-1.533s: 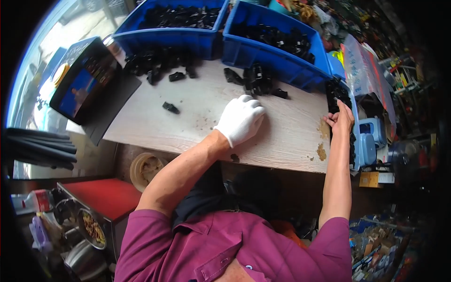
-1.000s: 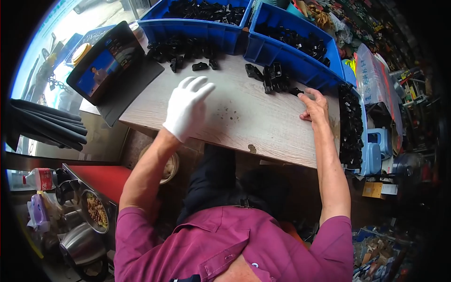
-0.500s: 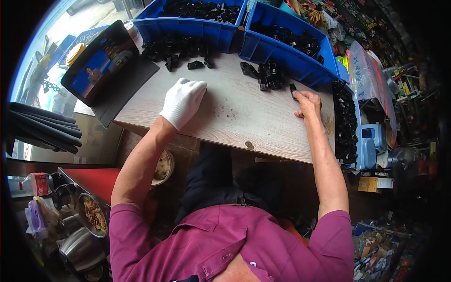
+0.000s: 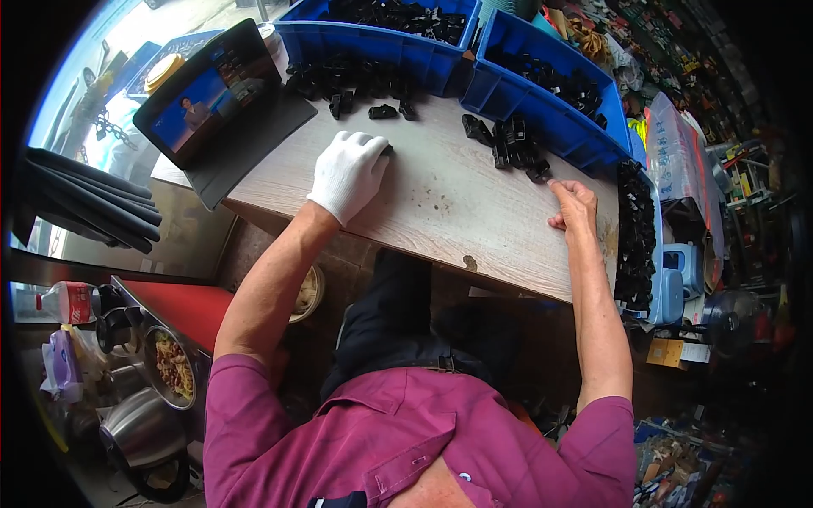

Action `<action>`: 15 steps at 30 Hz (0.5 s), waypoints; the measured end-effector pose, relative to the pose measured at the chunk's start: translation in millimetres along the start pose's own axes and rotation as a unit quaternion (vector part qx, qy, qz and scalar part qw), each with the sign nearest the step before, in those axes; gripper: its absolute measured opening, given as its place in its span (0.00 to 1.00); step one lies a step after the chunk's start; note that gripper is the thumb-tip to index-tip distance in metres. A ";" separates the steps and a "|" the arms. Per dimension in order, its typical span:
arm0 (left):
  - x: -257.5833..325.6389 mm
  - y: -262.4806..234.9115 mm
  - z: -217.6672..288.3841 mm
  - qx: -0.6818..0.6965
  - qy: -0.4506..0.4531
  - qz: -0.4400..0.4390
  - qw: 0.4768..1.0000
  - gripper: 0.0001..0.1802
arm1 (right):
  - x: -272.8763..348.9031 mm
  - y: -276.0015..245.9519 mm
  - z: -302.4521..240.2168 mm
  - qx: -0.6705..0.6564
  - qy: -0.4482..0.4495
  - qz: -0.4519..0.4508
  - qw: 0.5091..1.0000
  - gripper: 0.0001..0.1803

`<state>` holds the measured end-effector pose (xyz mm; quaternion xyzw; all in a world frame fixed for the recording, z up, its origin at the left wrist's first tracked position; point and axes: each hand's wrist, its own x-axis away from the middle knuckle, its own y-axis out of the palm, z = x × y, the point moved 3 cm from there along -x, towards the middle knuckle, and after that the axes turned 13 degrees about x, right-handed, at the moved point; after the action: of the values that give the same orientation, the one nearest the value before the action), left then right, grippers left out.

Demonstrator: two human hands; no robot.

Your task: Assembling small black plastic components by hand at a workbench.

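Observation:
My left hand [image 4: 347, 176], in a white knit glove, rests on the table with its fingers curled closed. A bit of a small black plastic part [image 4: 387, 151] shows past its fingertips; the rest is hidden. My bare right hand [image 4: 577, 206] pinches the near end of another black plastic part [image 4: 538, 172] at the edge of a small cluster of black parts [image 4: 513, 144]. A single black part [image 4: 383, 112] lies beyond my left hand, in front of a heap of such parts [image 4: 351, 78].
Two blue bins [image 4: 364, 52] [image 4: 542, 114] of black parts line the table's [image 4: 457, 203] far side. Another container of black parts [image 4: 633, 237] stands along the right edge. A tablet [image 4: 207, 93] leans on its dark cover at the left. A red surface [image 4: 182, 309] lies lower left.
The black part in my right hand has come up against the cluster, where before it stood apart. More of the part in my left hand shows. The whole view has shifted slightly.

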<state>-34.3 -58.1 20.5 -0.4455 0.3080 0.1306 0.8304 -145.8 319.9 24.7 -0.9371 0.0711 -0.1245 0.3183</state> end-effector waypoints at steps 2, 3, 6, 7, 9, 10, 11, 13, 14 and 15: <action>-1.5 4.5 -5.6 -0.035 -0.039 0.012 0.999 0.07 | 0.9 -0.4 -3.1 0.006 0.001 -0.002 1.000 0.16; -2.9 5.7 -6.4 -0.031 -0.036 0.012 0.999 0.07 | 2.1 -0.6 -4.4 0.013 0.004 -0.003 1.000 0.15; -5.8 3.8 -16.5 -0.009 -0.058 0.019 0.998 0.07 | 3.4 1.4 -5.3 -0.004 -0.008 -0.023 1.000 0.18; -6.2 2.4 -21.3 0.004 -0.073 0.017 0.997 0.07 | 3.9 1.9 -5.9 -0.009 -0.020 -0.020 1.000 0.21; -8.0 -1.9 -29.6 0.032 -0.112 0.007 0.993 0.10 | 0.0 4.2 -6.4 -0.014 -0.030 -0.027 0.999 0.28; -10.0 -3.5 -31.8 0.051 -0.121 0.006 0.991 0.10 | -1.5 1.9 -5.7 -0.013 -0.028 -0.020 0.999 0.28; -11.1 -6.1 -34.4 0.069 -0.131 0.005 0.989 0.11 | -1.6 1.8 -6.8 -0.003 -0.035 -0.023 0.999 0.29; -12.3 -6.8 -35.9 0.078 -0.141 -0.003 0.987 0.11 | -3.9 2.3 -8.3 0.010 -0.043 -0.029 0.999 0.32; -10.8 -8.1 -34.1 0.104 -0.144 0.028 0.984 0.10 | -2.1 3.0 -11.2 0.010 -0.042 -0.026 0.999 0.32; -8.0 -9.4 -31.9 0.129 -0.147 0.059 0.979 0.10 | -0.2 4.6 -15.2 0.015 -0.057 -0.035 0.998 0.33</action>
<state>-48.5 -89.1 18.5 -0.2913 0.2222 0.2025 0.9082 -150.5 307.5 33.5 -0.9397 0.0177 -0.0827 0.3315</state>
